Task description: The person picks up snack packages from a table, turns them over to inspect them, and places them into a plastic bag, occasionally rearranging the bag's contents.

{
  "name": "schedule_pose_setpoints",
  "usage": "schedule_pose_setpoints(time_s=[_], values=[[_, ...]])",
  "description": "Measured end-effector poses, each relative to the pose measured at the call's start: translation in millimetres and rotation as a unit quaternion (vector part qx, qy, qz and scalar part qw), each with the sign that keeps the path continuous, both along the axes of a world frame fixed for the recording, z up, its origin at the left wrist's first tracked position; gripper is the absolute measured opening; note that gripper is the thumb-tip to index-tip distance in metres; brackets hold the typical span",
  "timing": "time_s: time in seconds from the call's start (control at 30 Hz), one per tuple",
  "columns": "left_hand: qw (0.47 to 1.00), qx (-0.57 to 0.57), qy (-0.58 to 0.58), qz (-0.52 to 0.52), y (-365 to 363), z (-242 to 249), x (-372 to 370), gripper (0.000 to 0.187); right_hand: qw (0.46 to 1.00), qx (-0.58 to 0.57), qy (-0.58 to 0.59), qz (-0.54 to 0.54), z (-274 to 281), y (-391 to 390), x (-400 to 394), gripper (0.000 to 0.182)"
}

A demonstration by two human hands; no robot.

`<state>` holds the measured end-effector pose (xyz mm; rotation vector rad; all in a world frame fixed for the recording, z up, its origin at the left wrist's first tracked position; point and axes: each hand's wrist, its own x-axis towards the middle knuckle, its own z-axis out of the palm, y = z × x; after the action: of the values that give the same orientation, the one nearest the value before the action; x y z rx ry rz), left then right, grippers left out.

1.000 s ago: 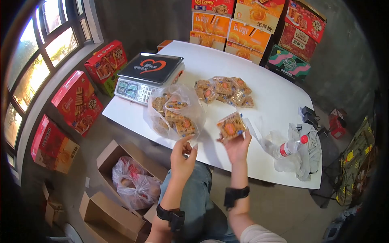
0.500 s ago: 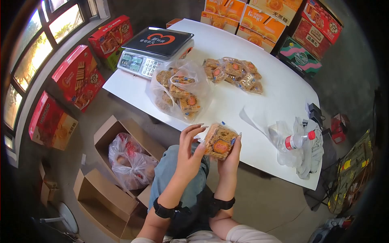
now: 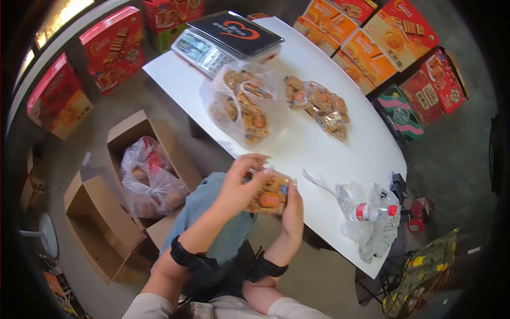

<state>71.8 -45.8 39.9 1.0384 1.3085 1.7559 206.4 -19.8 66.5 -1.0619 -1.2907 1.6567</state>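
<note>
A wrapped, square snack packet (image 3: 270,198) with an orange label is held over the table's front edge. My right hand (image 3: 292,215) grips it along its right side. My left hand (image 3: 245,186) pinches at its upper left corner, fingers bent together. Behind my hands, a clear plastic bag (image 3: 247,103) holds several similar packets on the white table (image 3: 313,154). More wrapped packets (image 3: 319,106) lie to the right of the bag, side by side.
A scale (image 3: 228,42) stands at the table's back left. A water bottle (image 3: 374,211) lies among crumpled plastic bags at the right end. On the floor at left are open cartons (image 3: 101,228), one containing a filled bag (image 3: 151,181). Boxes (image 3: 396,37) are stacked behind.
The view has turned and shifted, so the table appears more slanted. My left hand's fingers have closed onto the packet's upper corner; my right hand still holds its side.
</note>
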Motion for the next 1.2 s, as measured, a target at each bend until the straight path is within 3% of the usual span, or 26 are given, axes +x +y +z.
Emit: schedule_pose_setpoints(time_s=[0.07, 0.13, 0.3, 0.37, 0.4, 0.47, 0.6, 0.7, 0.77, 0.87, 0.93, 1.2], values=[[0.999, 0.013, -0.049, 0.014, 1.9, 8.4, 2.6, 0.014, 1.0, -0.01, 0.021, -0.013, 6.4, -2.0, -0.2, 0.049], [0.984, 0.007, -0.173, 0.03, -2.2, 15.6, -3.6, 0.013, 0.989, 0.011, 0.125, 0.072, 6.3, -0.3, 1.6, 0.055], [0.984, 0.004, -0.172, 0.05, -2.2, 18.2, -3.2, 0.015, 0.986, 0.089, 0.141, -0.021, 20.0, -7.3, -12.7, 0.061], [0.996, 0.018, -0.001, 0.086, -3.2, 16.1, -4.4, 0.017, 0.984, 0.105, 0.134, -0.06, 21.3, -9.3, -19.3, 0.06], [0.996, 0.017, 0.001, 0.086, -6.1, 20.8, -4.3, 0.017, 0.98, 0.122, 0.127, -0.098, 21.0, -10.3, -21.7, 0.059], [0.983, 0.024, 0.137, 0.117, -13.1, 35.5, -1.9, 0.017, 0.977, 0.105, 0.155, -0.105, 17.2, -9.0, -20.7, 0.058], [0.984, 0.047, 0.139, 0.101, -13.7, 32.9, -2.5, 0.02, 0.961, 0.145, 0.194, -0.131, 18.3, -7.5, -17.1, 0.062], [0.995, 0.065, 0.042, 0.063, -14.0, 30.0, -3.6, 0.029, 0.965, 0.138, 0.199, -0.099, 15.6, -7.5, -7.8, 0.067], [0.999, -0.017, -0.042, -0.027, -14.6, 27.9, -6.0, 0.037, 0.971, 0.121, 0.19, -0.075, 14.0, -8.5, -6.8, 0.069], [0.997, 0.018, -0.008, -0.081, -15.3, 27.5, -8.6, 0.033, 0.953, 0.131, 0.255, -0.101, 20.8, -11.0, -14.7, 0.072], [0.997, 0.017, 0.023, -0.075, -17.4, 26.5, -10.5, 0.032, 0.966, 0.131, 0.193, -0.108, 17.8, -10.8, -14.1, 0.073], [0.992, 0.052, 0.102, -0.049, -17.7, 32.4, -12.5, 0.031, 0.977, 0.134, 0.136, -0.097, 16.8, -7.7, -8.5, 0.062]])
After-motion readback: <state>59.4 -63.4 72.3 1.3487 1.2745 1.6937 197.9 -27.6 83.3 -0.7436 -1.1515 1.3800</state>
